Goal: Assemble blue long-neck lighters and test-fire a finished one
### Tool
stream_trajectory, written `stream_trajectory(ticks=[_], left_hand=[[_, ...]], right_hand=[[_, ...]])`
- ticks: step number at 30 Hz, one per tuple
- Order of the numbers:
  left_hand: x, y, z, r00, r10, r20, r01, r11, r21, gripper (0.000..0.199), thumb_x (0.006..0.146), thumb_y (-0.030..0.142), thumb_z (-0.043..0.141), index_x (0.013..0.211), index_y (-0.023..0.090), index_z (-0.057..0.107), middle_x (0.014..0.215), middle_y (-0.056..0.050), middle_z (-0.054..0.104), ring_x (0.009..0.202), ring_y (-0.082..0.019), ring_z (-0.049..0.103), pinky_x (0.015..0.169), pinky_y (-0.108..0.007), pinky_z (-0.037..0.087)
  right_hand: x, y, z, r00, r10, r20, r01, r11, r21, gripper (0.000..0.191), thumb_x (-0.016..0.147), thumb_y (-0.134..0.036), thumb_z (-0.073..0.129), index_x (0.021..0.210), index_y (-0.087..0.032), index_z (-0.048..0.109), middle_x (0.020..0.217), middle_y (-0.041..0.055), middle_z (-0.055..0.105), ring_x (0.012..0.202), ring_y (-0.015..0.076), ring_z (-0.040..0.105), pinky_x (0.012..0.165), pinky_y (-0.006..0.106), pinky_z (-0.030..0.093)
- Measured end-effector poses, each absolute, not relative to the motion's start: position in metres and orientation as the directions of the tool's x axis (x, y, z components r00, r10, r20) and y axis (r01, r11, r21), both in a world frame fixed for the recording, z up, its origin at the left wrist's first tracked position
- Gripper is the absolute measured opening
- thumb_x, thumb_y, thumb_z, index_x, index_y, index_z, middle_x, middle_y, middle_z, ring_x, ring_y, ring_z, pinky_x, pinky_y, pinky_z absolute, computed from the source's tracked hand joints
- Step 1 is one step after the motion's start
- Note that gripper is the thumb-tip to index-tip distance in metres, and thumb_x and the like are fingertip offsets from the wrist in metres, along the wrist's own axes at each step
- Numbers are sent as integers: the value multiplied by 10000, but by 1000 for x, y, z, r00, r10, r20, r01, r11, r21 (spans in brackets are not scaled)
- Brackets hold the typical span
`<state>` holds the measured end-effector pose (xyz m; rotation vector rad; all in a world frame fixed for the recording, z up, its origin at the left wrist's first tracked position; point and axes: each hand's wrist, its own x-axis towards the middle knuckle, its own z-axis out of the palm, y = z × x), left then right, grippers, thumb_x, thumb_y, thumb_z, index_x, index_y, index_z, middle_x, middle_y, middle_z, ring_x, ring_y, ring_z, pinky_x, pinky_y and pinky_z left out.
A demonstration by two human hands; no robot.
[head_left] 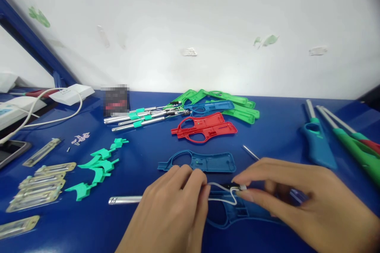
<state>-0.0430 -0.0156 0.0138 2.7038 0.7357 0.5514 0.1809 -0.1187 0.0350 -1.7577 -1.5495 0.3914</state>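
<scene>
Under the left hand (173,201), the metal tube (125,200) points left

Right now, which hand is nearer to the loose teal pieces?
Left. The left hand is to the right of the loose teal pieces; the right hand is farther right, beyond the left hand.

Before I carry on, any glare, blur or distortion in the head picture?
Head view: white wall brightly lit; highlights on the metal tube at the left hand; pixelation masks the dark item at the back; green tool near the right edge looks stretched; small pale pieces look soft.
</scene>
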Motion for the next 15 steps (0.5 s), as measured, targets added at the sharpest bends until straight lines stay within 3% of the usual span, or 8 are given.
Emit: stream_trajectory(ticks=[6,9,15], left_hand=[[-44,-18,12,760,576,302,443,-798,408,223,1089,156,429,1059,261,623,956,7,685,827,-217,694,727,-373,597],[-43,-16,11,776,546,316,426,-823,375,245,1091,159,411,1061,256,634,952,-2,687,827,-226,696,720,-389,618],[-39,-15,8,790,494,363,390,-862,325,314,1075,146,384,996,229,676,886,-24,699,772,-253,704,670,-439,655]], right_hand=[[181,-121,32,216,945,245,731,10,-682,164,886,-355,815,910,-515,790,805,-176,767,528,35,648,501,63,457],[182,-119,31,187,958,220,743,8,-669,149,893,-376,820,920,-520,793,832,-182,775,519,26,639,480,67,447],[182,-118,30,141,970,195,773,15,-635,148,947,-367,769,954,-515,777,883,-194,785,688,33,736,598,63,519]])
